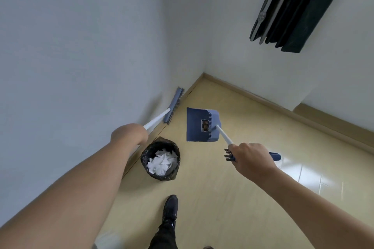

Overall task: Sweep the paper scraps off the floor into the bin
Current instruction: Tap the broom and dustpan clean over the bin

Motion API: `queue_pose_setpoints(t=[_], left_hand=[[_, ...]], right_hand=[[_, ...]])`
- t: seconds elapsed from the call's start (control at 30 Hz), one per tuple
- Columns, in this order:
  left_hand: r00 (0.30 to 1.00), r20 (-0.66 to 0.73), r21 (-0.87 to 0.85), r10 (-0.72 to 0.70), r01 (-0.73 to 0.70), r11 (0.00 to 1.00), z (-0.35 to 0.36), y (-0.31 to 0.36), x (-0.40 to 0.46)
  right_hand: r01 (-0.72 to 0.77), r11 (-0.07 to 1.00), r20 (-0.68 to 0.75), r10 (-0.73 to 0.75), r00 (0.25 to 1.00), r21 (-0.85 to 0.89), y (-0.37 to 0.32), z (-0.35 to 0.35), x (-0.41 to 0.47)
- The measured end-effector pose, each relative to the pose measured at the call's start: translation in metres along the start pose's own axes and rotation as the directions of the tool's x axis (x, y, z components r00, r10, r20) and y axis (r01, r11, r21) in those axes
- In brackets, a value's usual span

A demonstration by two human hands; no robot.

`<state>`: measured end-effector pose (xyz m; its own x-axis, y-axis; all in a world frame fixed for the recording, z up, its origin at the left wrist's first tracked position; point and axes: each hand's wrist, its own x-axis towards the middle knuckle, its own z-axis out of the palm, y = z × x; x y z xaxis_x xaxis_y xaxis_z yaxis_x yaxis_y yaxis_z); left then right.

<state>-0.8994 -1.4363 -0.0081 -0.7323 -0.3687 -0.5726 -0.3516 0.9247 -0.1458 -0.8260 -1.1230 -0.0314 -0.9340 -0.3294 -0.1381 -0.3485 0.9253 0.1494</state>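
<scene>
My left hand [128, 134] grips the white handle of a blue broom [173, 105], whose head lies against the left wall near the corner. In my right hand [250, 158] is the white handle of a blue dustpan [199, 124], which hangs above the floor beyond the bin with nothing in its tray. A round black-lined bin [146, 152] stands on the floor by the left wall, between my hands and below them. White paper scraps [163, 161] fill it. No scraps show on the visible floor.
Pale wooden floor [232, 188] runs to a skirting board [263, 99] along two white walls that meet in a corner ahead. A dark flat object [293, 10] leans on the right wall, high up. My black shoe [170, 208] stands just behind the bin.
</scene>
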Motion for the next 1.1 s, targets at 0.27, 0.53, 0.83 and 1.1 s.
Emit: queue_pose_setpoints(t=[0.27, 0.53, 0.83, 1.1], left_hand=[[0.996, -0.071, -0.082, -0.054, 0.048, 0.995, -0.003, -0.056, -0.038], [0.997, -0.027, -0.038, 0.067, -0.068, 0.997, 0.009, -0.093, -0.035], [0.989, -0.034, 0.018, 0.141, -0.14, 0.99, 0.011, -0.13, -0.04], [0.979, -0.108, -0.017, 0.172, -0.174, 0.985, 0.015, -0.149, -0.046]], right_hand=[[0.342, 0.911, 0.098, -0.328, 0.94, -0.229, -0.049, -0.001, -0.075], [0.417, 0.828, -0.004, -0.451, 0.892, -0.375, -0.1, 0.001, -0.094], [0.465, 0.772, 0.047, -0.496, 0.867, -0.433, -0.146, -0.012, -0.113], [0.513, 0.711, 0.15, -0.509, 0.847, -0.482, -0.193, -0.01, -0.115]])
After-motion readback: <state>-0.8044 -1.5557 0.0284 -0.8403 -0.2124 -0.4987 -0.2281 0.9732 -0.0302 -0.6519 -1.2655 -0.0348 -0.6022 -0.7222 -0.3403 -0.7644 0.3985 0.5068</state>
